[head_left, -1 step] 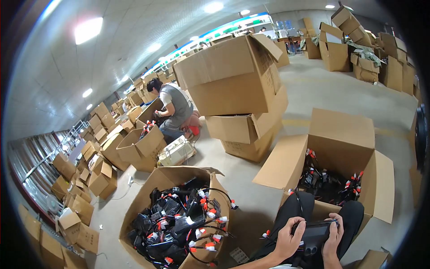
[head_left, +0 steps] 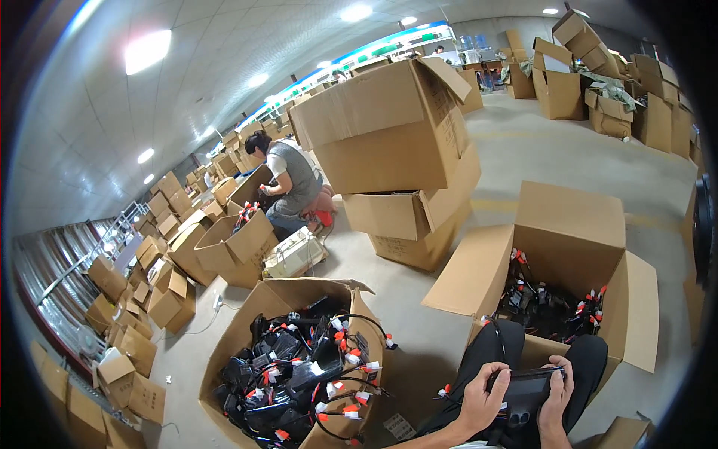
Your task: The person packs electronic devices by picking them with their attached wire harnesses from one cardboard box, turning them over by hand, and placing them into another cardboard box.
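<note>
Over my lap I hold a flat black rectangular device (head_left: 526, 393) between both hands. My left hand (head_left: 482, 396) is closed round its left side and my right hand (head_left: 556, 394) round its right side. A black cable with a red-and-white connector (head_left: 486, 321) lies near my left knee; another connector (head_left: 445, 391) shows beside my left thigh. To the left, an open carton (head_left: 224, 329) is heaped with black devices (head_left: 288, 367), their leads ending in red and white plugs. Beyond my knees, a second open carton (head_left: 572, 213) has similar black devices and plugs (head_left: 594, 307) at its bottom.
Large stacked cartons (head_left: 374, 127) stand ahead. A co-worker (head_left: 292, 176) bends over another carton (head_left: 239, 251) at the left, near a pale box-shaped unit (head_left: 295, 254). More cartons line the left side and far right (head_left: 561, 82). A printed sheet (head_left: 399, 426) lies on the floor.
</note>
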### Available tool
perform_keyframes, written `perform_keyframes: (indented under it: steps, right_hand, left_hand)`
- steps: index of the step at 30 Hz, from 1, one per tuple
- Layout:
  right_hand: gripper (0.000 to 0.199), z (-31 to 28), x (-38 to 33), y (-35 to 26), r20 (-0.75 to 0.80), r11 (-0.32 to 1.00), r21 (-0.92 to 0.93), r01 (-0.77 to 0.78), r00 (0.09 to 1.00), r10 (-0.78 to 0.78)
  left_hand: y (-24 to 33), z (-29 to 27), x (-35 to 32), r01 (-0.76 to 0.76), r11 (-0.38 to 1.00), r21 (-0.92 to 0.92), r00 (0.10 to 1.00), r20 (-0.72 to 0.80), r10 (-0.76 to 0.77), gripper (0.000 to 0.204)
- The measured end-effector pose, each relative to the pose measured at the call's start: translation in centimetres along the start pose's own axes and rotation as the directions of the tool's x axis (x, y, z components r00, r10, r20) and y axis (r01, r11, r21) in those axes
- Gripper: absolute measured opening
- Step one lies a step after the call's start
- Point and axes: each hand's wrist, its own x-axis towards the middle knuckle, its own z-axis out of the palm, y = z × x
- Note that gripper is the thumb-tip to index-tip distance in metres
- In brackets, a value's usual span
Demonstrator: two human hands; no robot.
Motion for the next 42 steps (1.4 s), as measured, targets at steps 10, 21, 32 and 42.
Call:
perform_keyframes:
  steps: [10,21,32,42]
  right_hand:
    - [0.031,-0.3,-0.4,0.3,-0.023,0.998,-0.068,0.004,1.000,-0.006]
    - [0.031,-0.5,0.0,0.7,-0.038,0.998,-0.066,0.007,0.999,-0.010]
    - [0.035,-1.0,-0.6,0.7,-0.023,0.999,-0.049,-0.015,1.000,0.014]
    - [0.043,-1.5,0.5,1.2,0.095,0.999,0.046,0.002,0.995,-0.006]
  left_hand:
    - [-0.3,0.1,-0.3,0.005,1.000,0.018,1.000,0.008,-0.005,0.028]
    - [-0.2,0.4,0.5,0.027,1.000,-0.015,0.999,0.040,-0.026,0.026]
    - [-0.8,0.6,-0.5,0.039,0.998,-0.054,0.998,0.059,-0.035,0.035]
    - [-1.5,0.4,0.6,-0.132,0.991,0.029,0.987,0.101,0.129,0.063]
